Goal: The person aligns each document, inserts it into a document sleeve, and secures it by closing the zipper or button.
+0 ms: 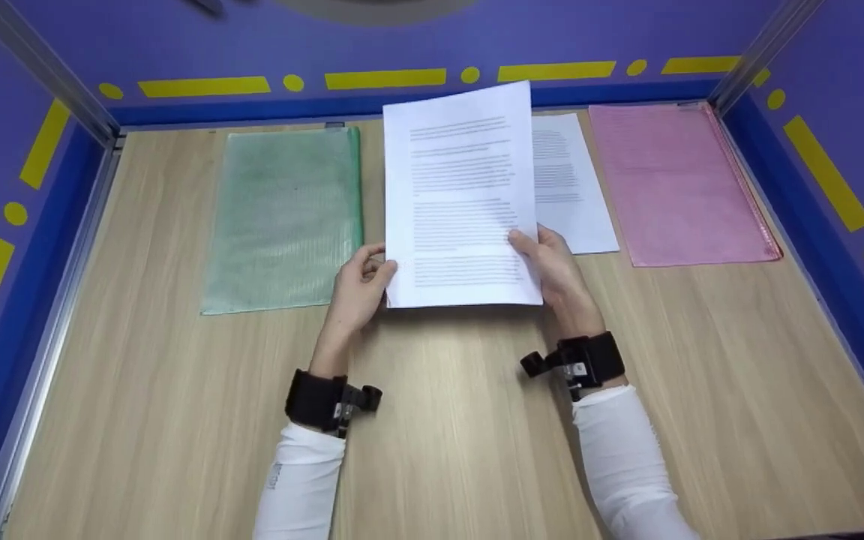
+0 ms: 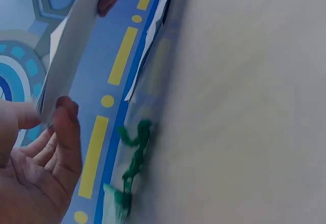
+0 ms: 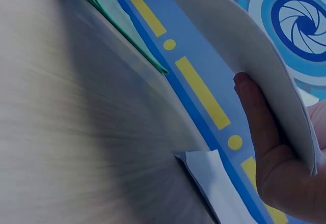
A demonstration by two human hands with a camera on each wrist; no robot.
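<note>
A small stack of printed paper sheets (image 1: 462, 195) is held up off the table between both hands, text facing the head camera. At its lower left edge the left hand (image 1: 361, 289) pinches it between thumb and fingers. The right hand (image 1: 559, 274) grips the right edge, thumb on the printed face and fingers (image 3: 257, 112) behind. More printed sheets (image 1: 574, 184) lie on the table behind the right hand, partly hidden by the raised stack. In the left wrist view, the stack (image 2: 71, 51) is seen nearly edge-on.
A green zip document pouch (image 1: 286, 217) lies on the wooden table (image 1: 447, 450) to the left, its green cord showing in the left wrist view. A pink zip pouch (image 1: 687, 184) lies at the right. Blue panels with yellow marks (image 1: 387, 79) enclose the back and sides.
</note>
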